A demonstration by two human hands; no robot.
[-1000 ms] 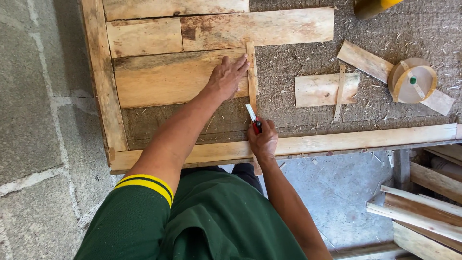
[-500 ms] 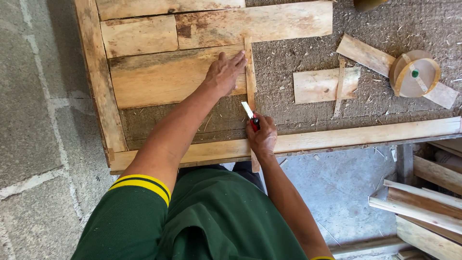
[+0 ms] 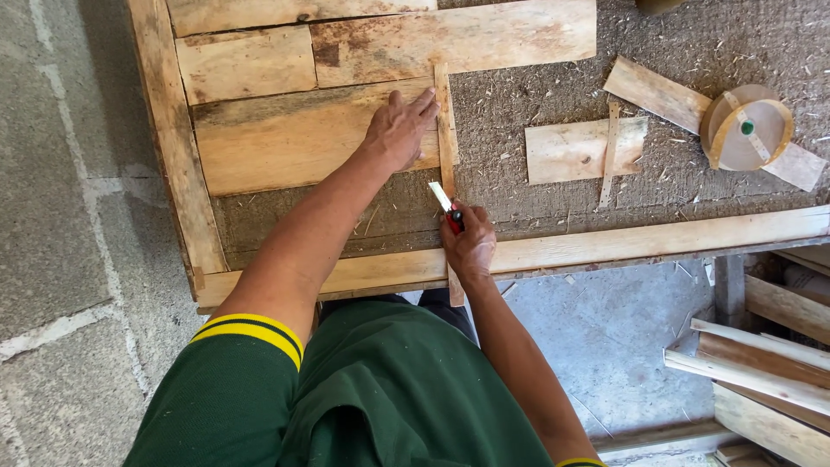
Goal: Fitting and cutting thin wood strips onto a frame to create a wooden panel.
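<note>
Head view: person leaning over a sawdust-strewn bench.
Left hand (image 3: pixel 399 130): spread flat, gripping nothing, pressing a wide plank (image 3: pixel 285 143) and the narrow strip (image 3: pixel 445 130) beside it.
Risk: the fingertips lie right beside the blade's line; a slip could cut them, or the strip could shift.
Right hand (image 3: pixel 469 246): closed on a red utility knife (image 3: pixel 447 207), blade against the strip.
Strip: thin, pale, lying straight across the bench.

No packages, labels, signs or screens are showing anywhere on the workbench, near or far, left or right.
</note>
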